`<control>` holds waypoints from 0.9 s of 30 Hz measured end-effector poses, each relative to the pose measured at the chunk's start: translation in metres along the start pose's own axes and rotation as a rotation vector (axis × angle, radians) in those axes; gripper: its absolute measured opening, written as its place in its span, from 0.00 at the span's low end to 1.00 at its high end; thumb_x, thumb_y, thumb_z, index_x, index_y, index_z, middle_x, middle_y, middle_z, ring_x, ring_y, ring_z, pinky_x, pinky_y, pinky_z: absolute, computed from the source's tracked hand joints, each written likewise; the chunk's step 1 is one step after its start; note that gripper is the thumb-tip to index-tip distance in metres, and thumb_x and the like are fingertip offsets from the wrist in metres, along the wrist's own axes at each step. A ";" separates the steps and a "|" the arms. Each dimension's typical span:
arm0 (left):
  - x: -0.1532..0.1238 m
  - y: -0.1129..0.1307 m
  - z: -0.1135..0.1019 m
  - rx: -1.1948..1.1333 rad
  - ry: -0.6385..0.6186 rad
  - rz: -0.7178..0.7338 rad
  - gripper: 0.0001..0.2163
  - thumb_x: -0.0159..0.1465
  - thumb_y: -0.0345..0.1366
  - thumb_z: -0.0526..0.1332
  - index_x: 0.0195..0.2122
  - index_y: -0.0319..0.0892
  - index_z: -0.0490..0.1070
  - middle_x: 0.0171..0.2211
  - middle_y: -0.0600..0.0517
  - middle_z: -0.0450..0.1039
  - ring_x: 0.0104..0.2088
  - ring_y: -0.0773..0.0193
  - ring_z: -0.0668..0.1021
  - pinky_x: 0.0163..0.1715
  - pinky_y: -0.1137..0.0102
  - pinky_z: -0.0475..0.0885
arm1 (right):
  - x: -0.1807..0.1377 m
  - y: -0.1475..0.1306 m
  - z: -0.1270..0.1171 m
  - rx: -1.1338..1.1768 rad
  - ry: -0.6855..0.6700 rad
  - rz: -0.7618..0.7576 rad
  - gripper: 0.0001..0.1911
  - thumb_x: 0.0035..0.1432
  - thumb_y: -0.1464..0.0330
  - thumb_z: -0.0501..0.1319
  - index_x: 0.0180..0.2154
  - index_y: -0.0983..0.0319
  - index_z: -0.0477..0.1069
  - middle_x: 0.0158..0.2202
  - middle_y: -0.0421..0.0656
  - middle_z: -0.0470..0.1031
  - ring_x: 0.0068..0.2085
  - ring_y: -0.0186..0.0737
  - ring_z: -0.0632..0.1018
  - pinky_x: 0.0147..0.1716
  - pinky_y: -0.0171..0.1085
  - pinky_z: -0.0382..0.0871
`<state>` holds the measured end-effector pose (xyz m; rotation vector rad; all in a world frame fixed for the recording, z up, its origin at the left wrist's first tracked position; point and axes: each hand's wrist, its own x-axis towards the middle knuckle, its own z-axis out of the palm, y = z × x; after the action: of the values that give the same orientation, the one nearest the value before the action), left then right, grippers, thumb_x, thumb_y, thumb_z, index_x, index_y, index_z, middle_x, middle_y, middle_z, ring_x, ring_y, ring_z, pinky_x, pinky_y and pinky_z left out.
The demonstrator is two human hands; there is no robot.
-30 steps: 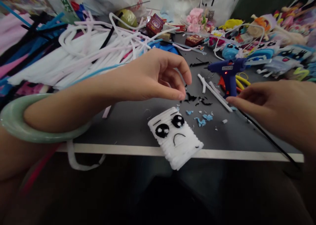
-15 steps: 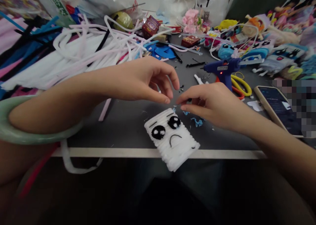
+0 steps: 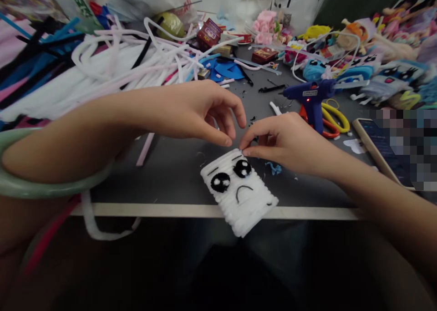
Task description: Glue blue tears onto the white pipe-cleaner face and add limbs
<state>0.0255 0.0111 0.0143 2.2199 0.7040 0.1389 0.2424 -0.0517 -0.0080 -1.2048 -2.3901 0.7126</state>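
A white panel of fuzzy pipe cleaner rows [image 3: 235, 206] lies tilted over the table's front edge, with black shiny eyes, thin brows and a downturned mouth on it. My right hand [image 3: 283, 140] is at its top right corner, thumb and forefinger pinched together; what sits between them, if anything, is too small to make out. Just above the panel's top edge hovers my left hand [image 3: 205, 113], fingers curved and thumb apart, holding nothing. Blue fuzz scraps [image 3: 274, 168] lie below my right hand.
Behind my right hand stands a blue glue gun [image 3: 310, 92] with a red light, beside yellow and orange scissors handles [image 3: 336, 117]. A phone [image 3: 382, 151] lies at right. Bundled pipe cleaners [image 3: 112, 74] cover the left; dolls and plush figures [image 3: 389, 79] crowd the back right.
My right hand has moved slightly left and down, its fingertips coming to the panel's top right corner. My left hand has barely shifted, and the panel lies in the same place.
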 end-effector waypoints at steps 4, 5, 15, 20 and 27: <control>0.000 0.000 0.000 0.007 -0.008 -0.005 0.15 0.59 0.36 0.66 0.46 0.36 0.75 0.36 0.51 0.81 0.35 0.64 0.81 0.44 0.67 0.75 | 0.001 0.001 0.000 0.000 0.006 -0.004 0.04 0.57 0.74 0.67 0.32 0.62 0.81 0.27 0.36 0.79 0.27 0.30 0.75 0.32 0.34 0.63; 0.000 0.000 0.000 0.009 -0.011 0.000 0.15 0.59 0.36 0.66 0.46 0.36 0.75 0.36 0.51 0.81 0.35 0.65 0.81 0.43 0.68 0.75 | 0.001 0.001 0.001 -0.003 0.007 -0.001 0.03 0.57 0.74 0.67 0.32 0.62 0.81 0.26 0.35 0.79 0.26 0.29 0.74 0.32 0.34 0.63; -0.002 -0.001 0.000 0.002 0.074 0.070 0.12 0.59 0.33 0.66 0.44 0.35 0.78 0.32 0.48 0.81 0.31 0.64 0.79 0.36 0.68 0.73 | -0.001 -0.002 -0.001 -0.056 -0.002 0.052 0.05 0.62 0.71 0.63 0.33 0.61 0.77 0.22 0.34 0.72 0.23 0.30 0.70 0.31 0.34 0.60; -0.012 0.023 0.010 0.192 0.331 0.115 0.11 0.62 0.36 0.65 0.45 0.39 0.75 0.34 0.52 0.79 0.34 0.63 0.78 0.39 0.68 0.71 | -0.012 -0.007 -0.009 -0.123 0.091 0.075 0.05 0.60 0.71 0.62 0.33 0.61 0.77 0.22 0.34 0.73 0.22 0.30 0.70 0.28 0.34 0.59; -0.032 0.095 0.083 0.677 0.303 0.460 0.16 0.71 0.34 0.51 0.36 0.50 0.80 0.39 0.47 0.80 0.37 0.55 0.80 0.34 0.59 0.75 | -0.033 -0.002 -0.014 -0.258 0.293 0.080 0.08 0.60 0.67 0.59 0.33 0.59 0.76 0.28 0.42 0.79 0.27 0.38 0.76 0.28 0.37 0.63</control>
<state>0.0669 -0.1118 0.0294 3.0325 0.4110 0.5425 0.2674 -0.0755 0.0011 -1.4055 -2.2441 0.2307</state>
